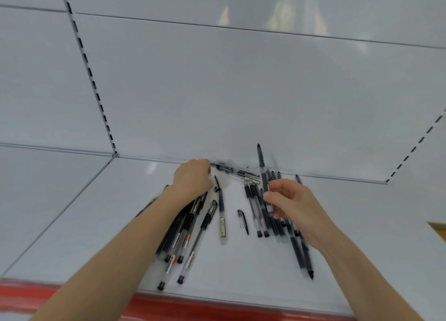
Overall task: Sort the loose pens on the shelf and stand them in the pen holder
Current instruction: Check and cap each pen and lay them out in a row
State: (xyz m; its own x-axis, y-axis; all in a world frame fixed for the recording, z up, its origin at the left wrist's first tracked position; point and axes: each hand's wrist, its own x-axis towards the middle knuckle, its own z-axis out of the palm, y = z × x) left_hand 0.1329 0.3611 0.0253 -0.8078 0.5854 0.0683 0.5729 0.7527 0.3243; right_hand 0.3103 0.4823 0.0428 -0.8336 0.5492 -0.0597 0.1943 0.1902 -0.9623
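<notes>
Several black and clear pens lie loose on the white shelf (241, 260). One bunch of pens (185, 233) fans out under my left forearm. A second bunch of pens (259, 209) lies beside my right hand. A single pen (221, 209) and a loose pen cap (243, 220) lie between the two bunches. My left hand (193, 176) reaches to the back of the shelf, its fingers closed on the blurred end of a pen (231, 171) lying along the back wall. My right hand (289, 205) pinches an upright dark pen (261, 166). No pen holder is in view.
The white back panel (241, 91) rises straight behind the pens, with slotted uprights (91, 79) at left and right. A red strip (193, 306) runs along the shelf's front edge. A wooden surface (438, 229) shows at the far right.
</notes>
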